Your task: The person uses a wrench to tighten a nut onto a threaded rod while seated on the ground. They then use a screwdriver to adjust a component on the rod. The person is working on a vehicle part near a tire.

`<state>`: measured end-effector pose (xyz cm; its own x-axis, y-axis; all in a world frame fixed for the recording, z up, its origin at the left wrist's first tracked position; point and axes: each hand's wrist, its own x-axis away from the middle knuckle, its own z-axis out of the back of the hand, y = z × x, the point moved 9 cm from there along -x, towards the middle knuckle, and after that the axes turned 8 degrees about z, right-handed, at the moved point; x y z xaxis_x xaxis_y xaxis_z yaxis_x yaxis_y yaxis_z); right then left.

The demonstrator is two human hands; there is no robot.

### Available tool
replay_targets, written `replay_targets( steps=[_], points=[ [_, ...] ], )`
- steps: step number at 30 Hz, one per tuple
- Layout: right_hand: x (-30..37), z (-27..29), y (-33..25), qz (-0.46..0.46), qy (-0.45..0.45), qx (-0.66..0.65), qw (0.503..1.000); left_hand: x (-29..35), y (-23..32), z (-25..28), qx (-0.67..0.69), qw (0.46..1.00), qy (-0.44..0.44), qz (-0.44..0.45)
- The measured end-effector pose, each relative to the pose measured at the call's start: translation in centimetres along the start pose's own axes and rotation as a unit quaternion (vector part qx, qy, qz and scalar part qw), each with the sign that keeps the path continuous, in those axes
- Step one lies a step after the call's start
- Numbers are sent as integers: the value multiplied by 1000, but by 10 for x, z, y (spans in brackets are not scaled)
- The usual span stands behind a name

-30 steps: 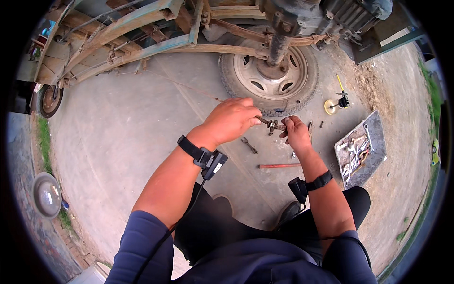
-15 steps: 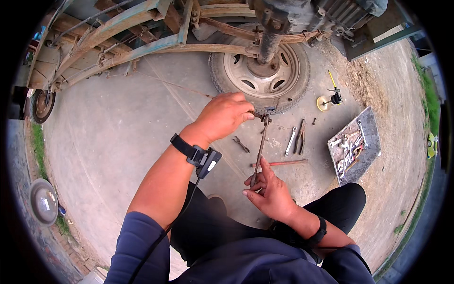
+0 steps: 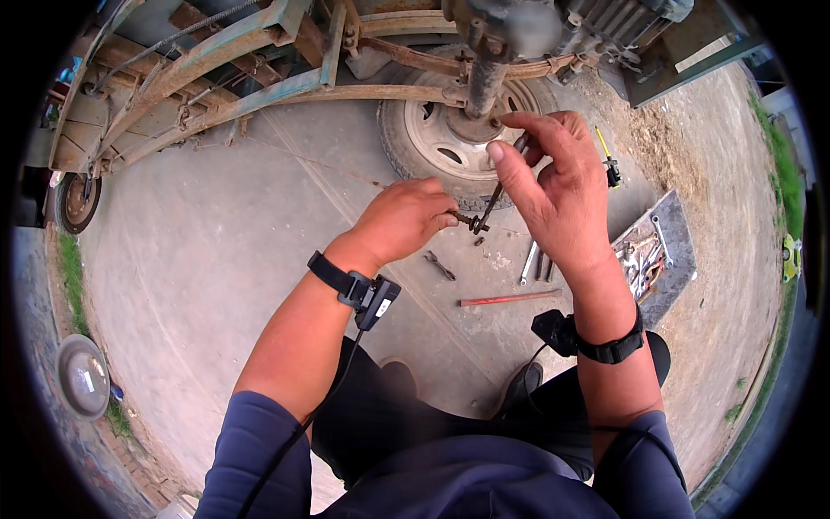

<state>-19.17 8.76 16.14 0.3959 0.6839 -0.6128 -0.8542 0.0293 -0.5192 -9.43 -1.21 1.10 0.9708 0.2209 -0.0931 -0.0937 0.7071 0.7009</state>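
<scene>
My left hand [image 3: 402, 218] is closed around the end of a thin rusty rod [image 3: 316, 163], which runs off to the left toward the vehicle frame. Beyond my fingertips sticks out a dark threaded end [image 3: 462, 217] with nuts on it. A slim wrench [image 3: 495, 197] meets this end with its lower jaw and slants up and to the right. Its upper end lies between the thumb and fingers of my right hand [image 3: 562, 186], raised in front of the wheel [image 3: 402, 143]. Part of that grip is hidden behind the thumb.
Pliers [image 3: 440, 265], a red bar [image 3: 510, 298] and a combination wrench [image 3: 528, 262] lie on the concrete. To the right sits a metal tray [image 3: 679, 268] of tools, with an oil can [image 3: 612, 171] behind. Overhead run the rusty frame beams [image 3: 233, 108]. A round metal basin [image 3: 84, 376] stands far left.
My right hand has swung up and away from me with the wrench, whose handle now points up instead of toward me. My left hand keeps hold of the rod, nearly in place.
</scene>
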Motion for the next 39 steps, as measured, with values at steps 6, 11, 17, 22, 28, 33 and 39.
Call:
replay_targets(
  steps=[6, 11, 17, 22, 28, 33, 39],
  points=[
    [69, -39, 181, -340, -8, -41, 940, -1, 9, 5, -3, 1000, 7, -21],
    [220, -113, 178, -529, -219, -157, 805, -1, 7, 8, 4, 1000, 6, -9],
    [271, -100, 69, -518, -215, -341, 754, -3, 1, 6, 1, 1000, 11, 21],
    [227, -47, -3, -329, -243, -239, 880, -8, 6, 11, -13, 1000, 29, 0],
    [153, -29, -64, -80, -282, -131, 947, -8, 7, 5, -14, 1000, 10, -1],
    [63, -15, -63, 56, -166, -77, 982, -6, 4, 1, -2, 1000, -6, 1],
    [-3, 3, 43, -48, 24, -11, 998, -2, 11, 4, -22, 1000, -5, -10]
  ],
)
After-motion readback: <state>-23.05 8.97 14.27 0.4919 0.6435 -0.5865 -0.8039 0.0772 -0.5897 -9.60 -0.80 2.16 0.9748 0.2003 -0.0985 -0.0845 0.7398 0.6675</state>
